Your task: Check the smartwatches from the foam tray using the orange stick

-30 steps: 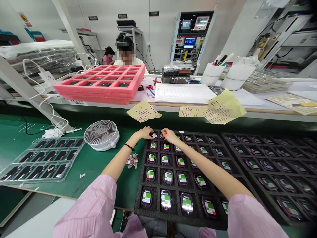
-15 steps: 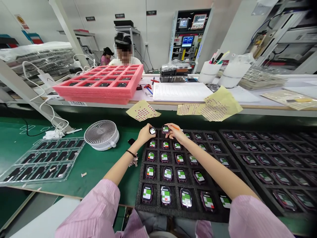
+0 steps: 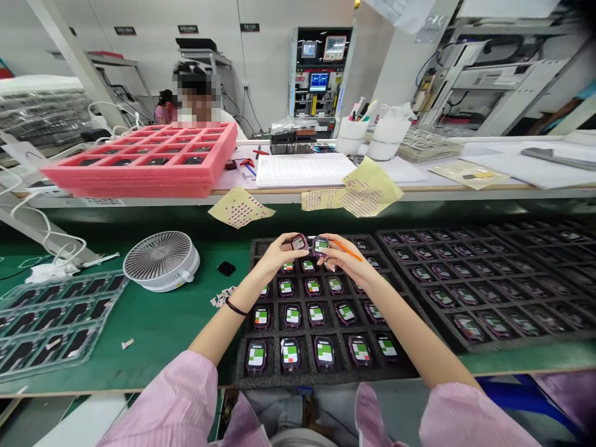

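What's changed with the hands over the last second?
Both hands have risen from the top row of the black foam tray: the left hand now holds one watch-like device up, and the right hand another, close together, with the orange stick still in it. The view has swung left. The other devices stay in their pockets.

Head-worn view, facing forward and down, close above the foam tray (image 3: 272,372)

Green workbench (image 3: 158,332) with black foam trays (image 3: 298,376)
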Motion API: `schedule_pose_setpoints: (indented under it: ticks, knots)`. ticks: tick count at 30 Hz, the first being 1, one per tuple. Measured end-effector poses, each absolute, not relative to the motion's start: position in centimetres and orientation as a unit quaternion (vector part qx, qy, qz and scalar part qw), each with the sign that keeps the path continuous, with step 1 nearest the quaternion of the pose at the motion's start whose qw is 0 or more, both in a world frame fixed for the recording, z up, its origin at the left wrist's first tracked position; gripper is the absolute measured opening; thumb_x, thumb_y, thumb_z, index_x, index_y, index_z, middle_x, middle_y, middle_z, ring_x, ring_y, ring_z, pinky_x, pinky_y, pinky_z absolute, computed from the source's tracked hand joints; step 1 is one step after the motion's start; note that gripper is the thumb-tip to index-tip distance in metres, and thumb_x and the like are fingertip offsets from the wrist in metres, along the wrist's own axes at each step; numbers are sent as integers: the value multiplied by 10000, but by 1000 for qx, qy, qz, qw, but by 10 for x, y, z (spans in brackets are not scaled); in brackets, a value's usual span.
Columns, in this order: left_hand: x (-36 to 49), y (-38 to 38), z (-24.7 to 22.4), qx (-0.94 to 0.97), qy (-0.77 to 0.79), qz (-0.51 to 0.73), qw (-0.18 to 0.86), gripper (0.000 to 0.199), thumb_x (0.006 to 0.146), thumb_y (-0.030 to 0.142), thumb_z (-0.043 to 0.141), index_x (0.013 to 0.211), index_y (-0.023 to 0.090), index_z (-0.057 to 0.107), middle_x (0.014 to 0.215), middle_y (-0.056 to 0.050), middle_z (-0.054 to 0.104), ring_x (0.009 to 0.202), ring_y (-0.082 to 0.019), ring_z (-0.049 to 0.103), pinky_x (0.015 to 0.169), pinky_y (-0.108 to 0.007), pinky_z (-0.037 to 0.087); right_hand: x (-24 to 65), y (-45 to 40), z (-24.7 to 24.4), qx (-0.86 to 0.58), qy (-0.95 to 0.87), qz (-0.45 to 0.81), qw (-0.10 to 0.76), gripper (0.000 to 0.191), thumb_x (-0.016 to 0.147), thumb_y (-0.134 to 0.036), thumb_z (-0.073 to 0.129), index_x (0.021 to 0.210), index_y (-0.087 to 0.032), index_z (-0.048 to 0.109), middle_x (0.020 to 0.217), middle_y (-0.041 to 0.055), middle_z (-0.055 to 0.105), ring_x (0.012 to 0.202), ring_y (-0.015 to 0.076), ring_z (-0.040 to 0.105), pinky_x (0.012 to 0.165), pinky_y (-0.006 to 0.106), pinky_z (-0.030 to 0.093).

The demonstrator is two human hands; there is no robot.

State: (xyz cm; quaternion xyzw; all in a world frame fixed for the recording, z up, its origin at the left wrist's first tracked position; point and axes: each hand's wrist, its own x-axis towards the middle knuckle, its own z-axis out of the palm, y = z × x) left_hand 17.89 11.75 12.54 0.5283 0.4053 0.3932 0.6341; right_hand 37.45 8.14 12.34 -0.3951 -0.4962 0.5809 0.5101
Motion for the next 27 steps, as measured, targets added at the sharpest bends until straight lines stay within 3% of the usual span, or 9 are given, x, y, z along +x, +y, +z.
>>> schedule_pose_setpoints:
  ticks: [5, 18, 22, 25, 27]
  knots:
    - [187, 111, 129, 573, 374, 430, 590, 606, 562, 192, 822, 1123, 165, 592, 953, -58, 687, 900, -173, 638, 864, -324, 481, 385, 81, 123, -421, -481, 540, 548, 285, 776, -380, 650, 965, -174, 592, 646, -6, 609, 496, 142, 625, 362, 192, 358]
    - [188, 116, 122, 599, 367, 448, 554, 593, 568, 180, 813, 1118, 159, 591, 1046, -75, 686, 911, -171, 641, 869, -312, 491, 382, 95, 130, -403, -515, 539, 531, 295, 781, -363, 643, 1014, -193, 581, 727, 5, 642, 568, 158, 659, 402, 209, 399]
    - [187, 118, 118, 589, 386, 448, 550, 609, 607, 192, 790, 1166, 161, 551, 1107, -89, 651, 846, -146, 642, 712, -238, 506, 382, 103, 129, -395, -526, 539, 526, 327, 769, -356, 661, 1041, -200, 570, 814, 17, 647, 604, 159, 666, 415, 208, 406]
    - [189, 117, 117, 569, 391, 416, 592, 604, 693, 264, 731, 1245, 180, 502, 1155, -111, 623, 778, -146, 652, 514, -180, 443, 384, 102, 127, -398, -528, 539, 522, 326, 778, -344, 658, 1056, -201, 568, 820, 19, 643, 613, 159, 664, 426, 211, 414]
    - [191, 115, 118, 567, 381, 409, 605, 564, 740, 298, 688, 1262, 195, 500, 1174, -112, 613, 778, -153, 659, 471, -168, 412, 385, 100, 125, -401, -528, 537, 522, 319, 785, -344, 652, 1059, -203, 568, 806, 18, 640, 618, 164, 664, 427, 214, 414]
